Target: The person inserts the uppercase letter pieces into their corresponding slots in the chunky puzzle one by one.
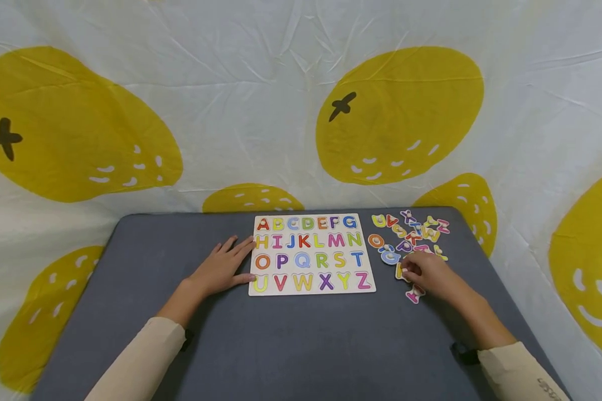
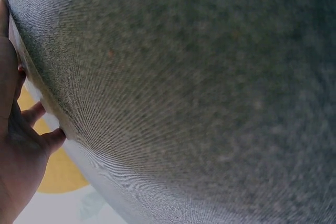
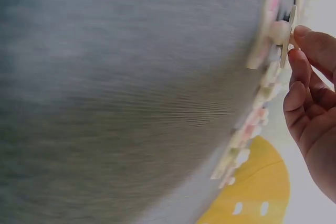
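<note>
A: Grey tabletop (image 1: pixel 281 345), what's each grip doing?

B: Left hand (image 1: pixel 222 265) spread against the board (image 1: pixel 312 252); right hand (image 1: pixel 433 274) pinching 1 letter (image 1: pixel 399 272) beside the pile (image 1: pixel 404 247). Looks like pick-up, next probably wants a clean lift.

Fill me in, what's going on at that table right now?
A person is working at a gray table with an alphabet board. Their left hand rests at the board's left edge, while their right hand pinches a letter piece off to the right; which letter is hard to tell. Other loose letters lie scattered right of the board, including an orange O.
</note>
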The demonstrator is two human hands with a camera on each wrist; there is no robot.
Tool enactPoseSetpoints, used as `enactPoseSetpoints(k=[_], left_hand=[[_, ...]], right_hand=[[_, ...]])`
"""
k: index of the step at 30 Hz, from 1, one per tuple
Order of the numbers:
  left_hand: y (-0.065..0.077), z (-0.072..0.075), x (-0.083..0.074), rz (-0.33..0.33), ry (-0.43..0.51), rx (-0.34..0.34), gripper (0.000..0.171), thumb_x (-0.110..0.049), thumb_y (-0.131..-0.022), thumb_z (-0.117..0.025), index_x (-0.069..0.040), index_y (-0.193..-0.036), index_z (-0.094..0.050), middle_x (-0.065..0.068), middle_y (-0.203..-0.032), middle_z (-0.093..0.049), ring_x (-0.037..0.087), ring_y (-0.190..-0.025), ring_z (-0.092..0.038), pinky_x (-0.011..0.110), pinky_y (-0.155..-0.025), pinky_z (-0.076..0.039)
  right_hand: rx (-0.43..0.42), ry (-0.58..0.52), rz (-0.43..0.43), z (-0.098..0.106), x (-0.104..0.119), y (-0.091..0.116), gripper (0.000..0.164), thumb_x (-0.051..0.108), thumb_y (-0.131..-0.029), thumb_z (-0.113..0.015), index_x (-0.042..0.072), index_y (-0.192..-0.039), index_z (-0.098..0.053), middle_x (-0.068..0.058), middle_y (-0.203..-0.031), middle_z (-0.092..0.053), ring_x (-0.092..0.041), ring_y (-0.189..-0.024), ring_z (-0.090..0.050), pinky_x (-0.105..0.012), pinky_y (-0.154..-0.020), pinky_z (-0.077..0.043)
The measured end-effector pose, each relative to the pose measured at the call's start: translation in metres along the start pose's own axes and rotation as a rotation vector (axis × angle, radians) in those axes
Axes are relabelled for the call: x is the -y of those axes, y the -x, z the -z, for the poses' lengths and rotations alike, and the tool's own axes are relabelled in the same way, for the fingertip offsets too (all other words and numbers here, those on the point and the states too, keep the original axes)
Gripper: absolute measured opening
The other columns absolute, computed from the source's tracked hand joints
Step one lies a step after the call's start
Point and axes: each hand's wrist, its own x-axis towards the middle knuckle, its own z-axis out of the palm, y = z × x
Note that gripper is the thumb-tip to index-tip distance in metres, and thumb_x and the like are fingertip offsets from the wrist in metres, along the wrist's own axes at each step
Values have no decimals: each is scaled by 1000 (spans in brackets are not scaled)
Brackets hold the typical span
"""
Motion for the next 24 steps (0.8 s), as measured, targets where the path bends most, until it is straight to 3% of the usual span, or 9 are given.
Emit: enactPoseSetpoints(k=[11, 18, 24], left_hand=[[-3, 3, -2, -8, -5, -3, 92, -65, -94, -63, -18, -166, -27, 2, -172, -25, 44, -156, -24, 70, -119, -26], [-3, 2, -1, 3, -3, 10, 93, -66, -95, -61, -19, -166, -24, 1, -173, -23, 42, -157, -21, 69, -120, -24], [-1, 1, -1, 13, -3, 22, 96, -66, -94, -61, -17, -167, -22, 2, -173, -22, 42, -158, -20, 69, -121, -22]], right_hand=[[-80, 93, 123, 18, 32, -31, 15, 7, -84, -85, 9, -92, -73, 5, -78, -63, -9, -72, -54, -29, -65, -49], [-23, 57, 183, 13, 73, -65, 10, 6, -87, -80, 7, -94, -73, 1, -83, -64, -11, -75, -55, -28, -67, -51], [46, 31, 258, -8, 111, -103, 10, 10, -92, -78, 7, -100, -74, -1, -89, -67, -14, -79, -60, -29, -71, -53]])
